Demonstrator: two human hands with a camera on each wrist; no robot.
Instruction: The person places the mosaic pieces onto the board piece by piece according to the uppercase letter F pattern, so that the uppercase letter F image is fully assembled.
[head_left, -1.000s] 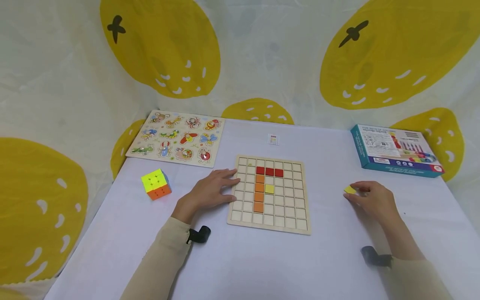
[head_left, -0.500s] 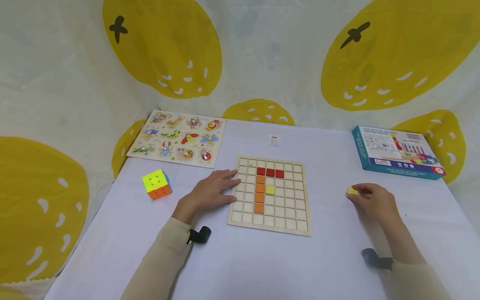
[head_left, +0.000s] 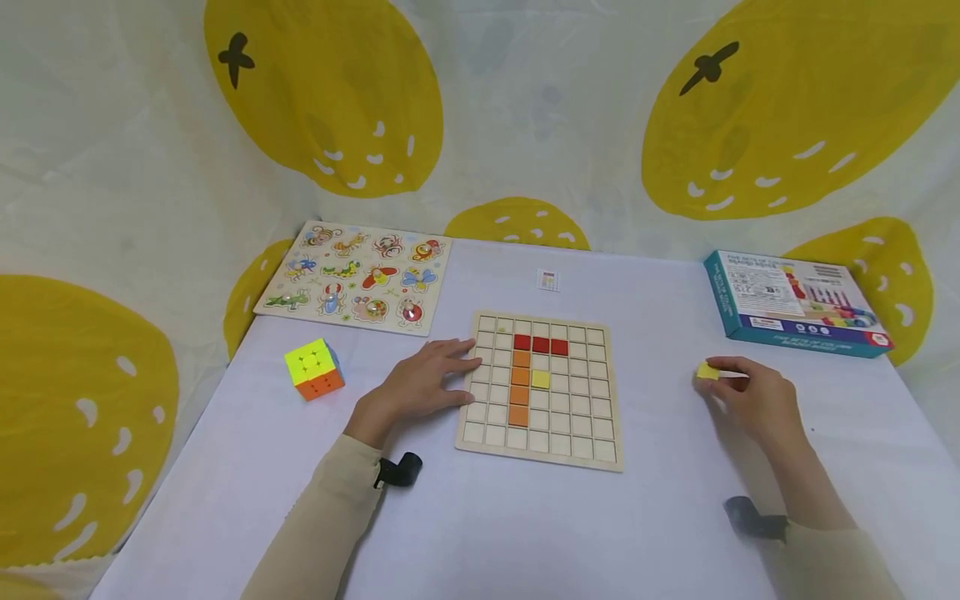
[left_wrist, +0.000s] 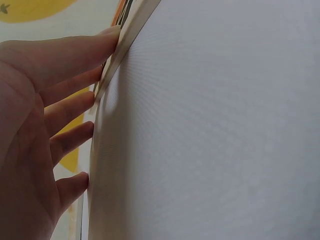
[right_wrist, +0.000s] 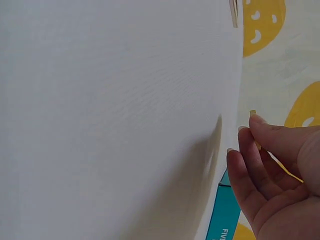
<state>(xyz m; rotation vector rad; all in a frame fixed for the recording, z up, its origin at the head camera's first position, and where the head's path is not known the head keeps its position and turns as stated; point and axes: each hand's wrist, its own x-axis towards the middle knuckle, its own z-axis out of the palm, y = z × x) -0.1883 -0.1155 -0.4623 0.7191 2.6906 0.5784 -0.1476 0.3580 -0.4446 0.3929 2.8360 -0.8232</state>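
A wooden grid board (head_left: 570, 440) lies on the white table, with three red tiles (head_left: 540, 344), a column of several orange tiles (head_left: 519, 396) and one yellow tile (head_left: 540, 379) set in its squares. My left hand (head_left: 420, 382) rests at the board's left edge, fingers spread and fairly straight, fingertips touching the rim. Right of the board, my right hand (head_left: 757, 400) pinches a loose yellow tile (head_left: 707, 372) between thumb and fingers, just over the tabletop. In the right wrist view only a sliver of that tile shows past the thumb tip.
An insect puzzle board (head_left: 352, 277) lies at the back left, with a puzzle cube (head_left: 312, 368) in front of it. A small printed card (head_left: 548, 280) lies behind the grid board. At the back right is a teal-edged toy box (head_left: 798, 302).
The yellow tile in my right hand has tilted and shifted slightly as the fingers move on it. My left hand and the grid board stay in place.
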